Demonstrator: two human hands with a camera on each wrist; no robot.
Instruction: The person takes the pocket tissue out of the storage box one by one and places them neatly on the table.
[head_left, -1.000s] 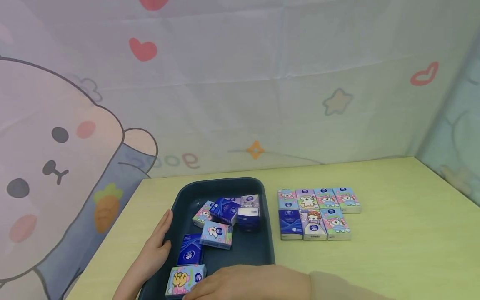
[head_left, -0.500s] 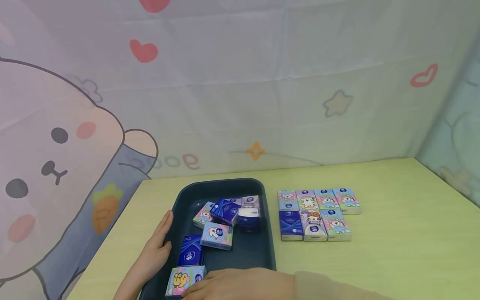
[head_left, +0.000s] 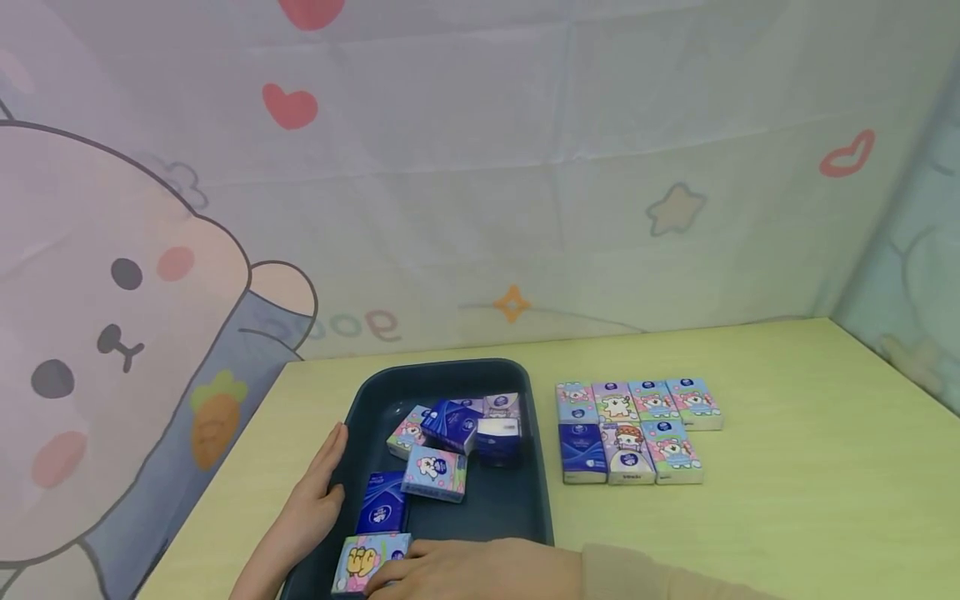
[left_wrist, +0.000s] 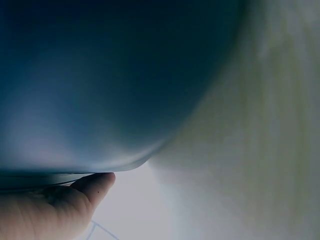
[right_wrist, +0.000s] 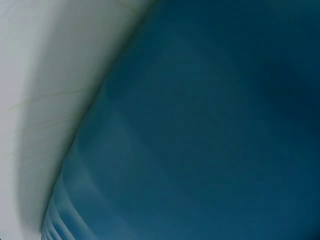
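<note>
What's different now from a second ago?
The right hand has edged left at the wrist, and it covers more of the nearest pack; whether it grips that is unclear. The left hand at the tray, the other packs inside and the seven packs on the table stayed put.

near end of tray (head_left: 498,502) below head view

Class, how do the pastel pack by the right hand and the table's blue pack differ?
The pastel pack shows a yellow picture; the blue pack is dark blue. The pastel pack lies crosswise in the tray; the blue pack lies lengthwise on the table. The right hand partly covers the pastel pack, not the blue pack. Both are boxy.
</note>
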